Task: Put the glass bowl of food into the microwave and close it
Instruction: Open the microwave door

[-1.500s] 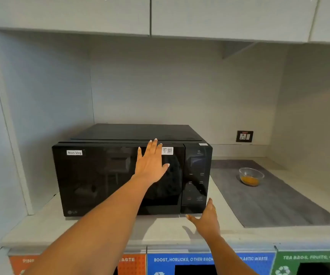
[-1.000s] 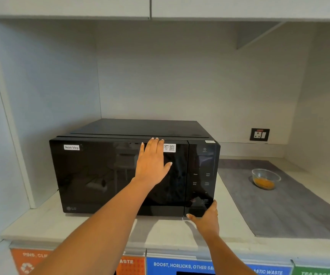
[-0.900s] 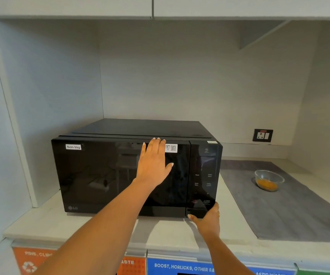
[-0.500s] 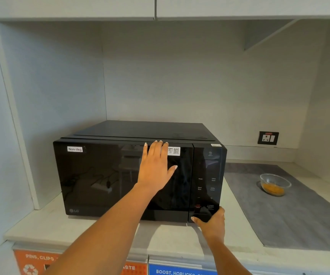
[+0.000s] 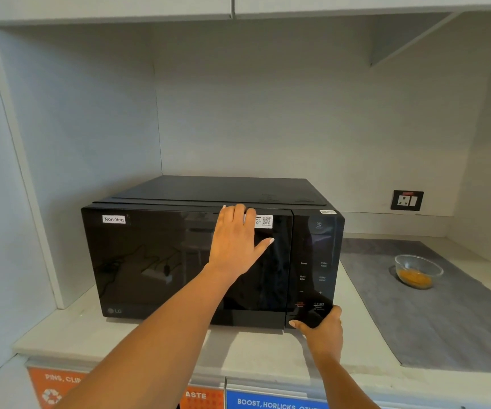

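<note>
The inside of the microwave is hidden behind its dark, reflective door. Part of the QR sticker is covered by the left hand. The small print on the control panel is too faint to be read in full, and its lowest corner is covered by the right hand. The bin labels below the desk are cut off by the bottom edge. The food in the glass bowl cannot be identified.

pale walls, wall socket, grey mat
</note>
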### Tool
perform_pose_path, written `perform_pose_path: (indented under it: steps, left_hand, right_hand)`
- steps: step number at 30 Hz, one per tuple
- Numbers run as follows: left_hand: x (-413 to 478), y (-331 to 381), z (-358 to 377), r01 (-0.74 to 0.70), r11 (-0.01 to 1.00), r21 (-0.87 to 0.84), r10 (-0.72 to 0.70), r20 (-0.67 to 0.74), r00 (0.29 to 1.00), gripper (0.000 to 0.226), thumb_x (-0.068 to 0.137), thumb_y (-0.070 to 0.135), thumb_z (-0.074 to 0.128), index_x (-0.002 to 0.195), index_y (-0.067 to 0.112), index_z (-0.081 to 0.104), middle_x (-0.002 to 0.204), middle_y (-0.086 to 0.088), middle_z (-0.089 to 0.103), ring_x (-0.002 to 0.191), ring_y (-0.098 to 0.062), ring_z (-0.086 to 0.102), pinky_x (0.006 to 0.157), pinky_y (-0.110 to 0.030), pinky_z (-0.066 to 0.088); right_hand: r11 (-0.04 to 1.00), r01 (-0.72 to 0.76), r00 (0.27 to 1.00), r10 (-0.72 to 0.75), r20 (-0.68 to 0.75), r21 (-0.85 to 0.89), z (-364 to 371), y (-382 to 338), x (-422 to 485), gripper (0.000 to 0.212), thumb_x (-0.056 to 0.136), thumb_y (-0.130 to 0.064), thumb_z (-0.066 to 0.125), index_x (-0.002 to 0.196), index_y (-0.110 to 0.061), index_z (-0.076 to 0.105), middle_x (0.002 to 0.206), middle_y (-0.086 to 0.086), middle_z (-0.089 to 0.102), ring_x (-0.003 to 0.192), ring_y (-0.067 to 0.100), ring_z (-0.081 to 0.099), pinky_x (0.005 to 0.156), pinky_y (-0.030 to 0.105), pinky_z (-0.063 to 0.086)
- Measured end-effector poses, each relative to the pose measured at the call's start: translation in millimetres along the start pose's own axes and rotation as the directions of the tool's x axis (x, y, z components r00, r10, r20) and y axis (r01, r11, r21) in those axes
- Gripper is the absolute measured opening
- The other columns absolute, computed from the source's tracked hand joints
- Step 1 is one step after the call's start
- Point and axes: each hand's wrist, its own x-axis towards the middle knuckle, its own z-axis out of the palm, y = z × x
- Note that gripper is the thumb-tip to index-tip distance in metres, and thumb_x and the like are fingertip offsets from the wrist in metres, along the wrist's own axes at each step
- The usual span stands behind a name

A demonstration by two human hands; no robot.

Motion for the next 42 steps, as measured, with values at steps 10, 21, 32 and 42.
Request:
perform_pose_path:
  steps: [10, 21, 32, 42]
  left_hand:
    - [0.2, 0.7, 2.8, 0.007, 1.000, -0.005, -0.007, -0.012, 1.000, 0.070, 0.085, 0.066, 0.038, 0.126, 0.010, 0.046, 0.126, -0.012, 0.052, 0.119, -0.028, 0.047, 0.112, -0.043, 0.028]
    - [-9.5, 4.6, -8.2, 0.002, 0.999, 0.047, 0.002, -0.073, 0.997, 0.070, 0.084, 0.068, 0.037, 0.113, 0.007, 0.055, 0.110, -0.013, 0.059, 0.104, -0.029, 0.056, 0.102, -0.045, 0.041]
    - [-14.3, 6.1, -21.6, 0.015, 1.000, 0.010, -0.014, -0.048, 0.999, 0.066, 0.085, 0.067, 0.039, 0.109, 0.007, 0.055, 0.108, -0.013, 0.058, 0.102, -0.028, 0.055, 0.102, -0.044, 0.041]
    - [-31.5, 5.2, -47.0, 0.032, 0.998, -0.049, -0.036, -0.072, 0.997, 0.076, 0.083, 0.068, 0.018, 0.103, 0.007, 0.058, 0.101, -0.012, 0.060, 0.094, -0.026, 0.057, 0.091, -0.038, 0.047]
  right_hand:
    - [0.999, -0.035, 0.999, 0.035, -0.042, 0.008, 3.0, -3.7, -2.2, 0.070, 0.064, -0.015, 0.083, 0.117, -0.009, 0.037, 0.113, 0.019, 0.058, 0.100, 0.036, 0.059, 0.091, 0.046, 0.050]
    - [0.997, -0.064, 0.994, 0.067, -0.088, 0.036, 6.6, -6.3, -0.2, 0.062, 0.064, -0.008, 0.081, 0.108, -0.009, 0.037, 0.109, 0.021, 0.059, 0.096, 0.038, 0.060, 0.086, 0.048, 0.052]
    - [0.996, -0.054, 0.997, 0.057, -0.042, 0.067, 0.2, -10.2, -1.7, 0.066, 0.064, -0.004, 0.080, 0.112, -0.006, 0.036, 0.112, 0.025, 0.055, 0.101, 0.042, 0.057, 0.089, 0.051, 0.049]
    - [0.996, -0.073, 0.997, 0.072, 0.033, 0.043, -6.9, -16.2, -12.0, 0.075, 0.068, -0.012, 0.079, 0.127, -0.001, 0.035, 0.125, 0.026, 0.052, 0.115, 0.043, 0.050, 0.098, 0.051, 0.043]
